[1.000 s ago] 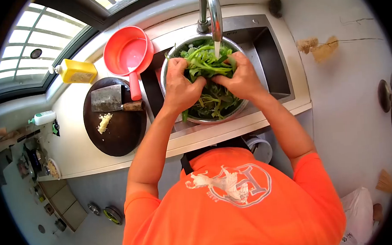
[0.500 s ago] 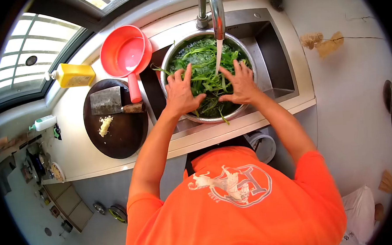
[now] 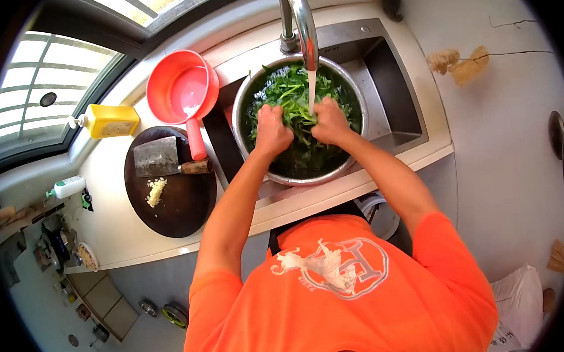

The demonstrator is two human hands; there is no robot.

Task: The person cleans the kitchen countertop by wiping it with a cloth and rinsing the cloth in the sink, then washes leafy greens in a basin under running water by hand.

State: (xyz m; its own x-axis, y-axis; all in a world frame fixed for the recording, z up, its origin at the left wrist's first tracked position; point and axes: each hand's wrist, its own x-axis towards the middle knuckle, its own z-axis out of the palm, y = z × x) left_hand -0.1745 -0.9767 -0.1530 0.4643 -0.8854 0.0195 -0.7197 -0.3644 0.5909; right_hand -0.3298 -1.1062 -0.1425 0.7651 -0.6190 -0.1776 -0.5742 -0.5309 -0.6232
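Observation:
Leafy greens float in water inside a round metal basin, which sits in the sink. My left hand is closed on greens at the basin's left side. On the other side of the water stream, my right hand is also closed, fingers curled around greens. Water runs from the chrome faucet down between my two hands. The fingertips are partly hidden among leaves and water.
Left of the sink, a round dark chopping board bears a cleaver and minced garlic-like bits. A red dipper and a yellow bottle stand behind it. The sink wall rises right of the basin.
Both hands have gone from spread fingers over the greens to closed grips on them. The greens are drawn together toward the basin's middle and back, showing more water at the front.

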